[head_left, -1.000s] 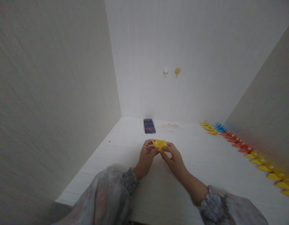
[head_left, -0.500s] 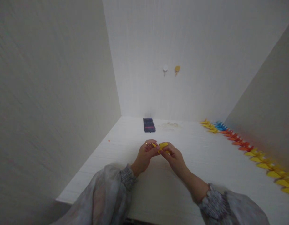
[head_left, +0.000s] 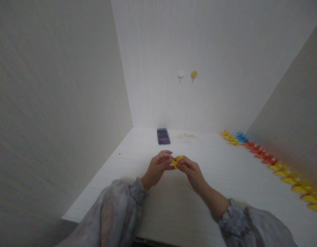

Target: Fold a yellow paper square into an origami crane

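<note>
A small folded piece of yellow paper [head_left: 177, 160] is pinched between both my hands, just above the white table [head_left: 138, 151]. My left hand [head_left: 158, 167] grips its left side with thumb and fingers closed. My right hand [head_left: 191, 169] pinches its right side, fingers curled over the paper. Most of the paper is hidden by my fingertips. Both arms wear loose pale grey sleeves with gathered cuffs.
A dark phone [head_left: 163, 136] lies at the back of the table. A row of several folded paper shapes [head_left: 277, 164], yellow, blue and orange, runs along the right wall. Two round wall hooks [head_left: 187, 74] sit on the back wall. A tiny red speck [head_left: 119, 154] lies left.
The yellow paper, spread wider a second ago, is now folded smaller and more covered by my fingers. Both hands stay together at the same place above the table.
</note>
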`<state>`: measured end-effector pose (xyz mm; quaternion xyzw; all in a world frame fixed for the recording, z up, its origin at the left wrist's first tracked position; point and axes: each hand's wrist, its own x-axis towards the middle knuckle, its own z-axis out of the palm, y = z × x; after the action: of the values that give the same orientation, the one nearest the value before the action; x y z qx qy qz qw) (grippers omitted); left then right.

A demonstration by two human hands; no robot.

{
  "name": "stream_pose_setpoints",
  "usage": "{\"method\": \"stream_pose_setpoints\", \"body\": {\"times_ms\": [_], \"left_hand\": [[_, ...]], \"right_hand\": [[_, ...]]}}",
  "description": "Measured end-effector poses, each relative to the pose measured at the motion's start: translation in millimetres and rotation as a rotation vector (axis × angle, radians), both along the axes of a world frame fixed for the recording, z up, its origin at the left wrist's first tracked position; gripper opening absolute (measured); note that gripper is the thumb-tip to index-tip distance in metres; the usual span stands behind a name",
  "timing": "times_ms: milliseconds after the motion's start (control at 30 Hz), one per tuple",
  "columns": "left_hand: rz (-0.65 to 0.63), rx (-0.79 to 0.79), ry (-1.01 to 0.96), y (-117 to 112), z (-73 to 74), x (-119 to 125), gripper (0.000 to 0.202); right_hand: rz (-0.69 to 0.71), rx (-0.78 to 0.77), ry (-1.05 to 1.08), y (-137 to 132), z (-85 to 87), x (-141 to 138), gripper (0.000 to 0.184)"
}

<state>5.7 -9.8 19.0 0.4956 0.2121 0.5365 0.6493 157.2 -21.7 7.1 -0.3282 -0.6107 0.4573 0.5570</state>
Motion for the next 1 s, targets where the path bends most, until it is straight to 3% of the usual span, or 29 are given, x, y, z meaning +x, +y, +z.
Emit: {"method": "stream_pose_setpoints", "body": {"times_ms": [433,1000], "left_hand": [[0.105,-0.043,-0.032,0.7,-0.2,3.1,0.017],[0.174,-0.112,-0.094,-2.0,5.0,6.4,0.017]], "right_hand": [[-0.074,0.059,-0.094,-4.3,8.3,-2.8,0.013],[-0.148,0.144,-0.171,-4.8,6.9,-5.0,0.013]]}}
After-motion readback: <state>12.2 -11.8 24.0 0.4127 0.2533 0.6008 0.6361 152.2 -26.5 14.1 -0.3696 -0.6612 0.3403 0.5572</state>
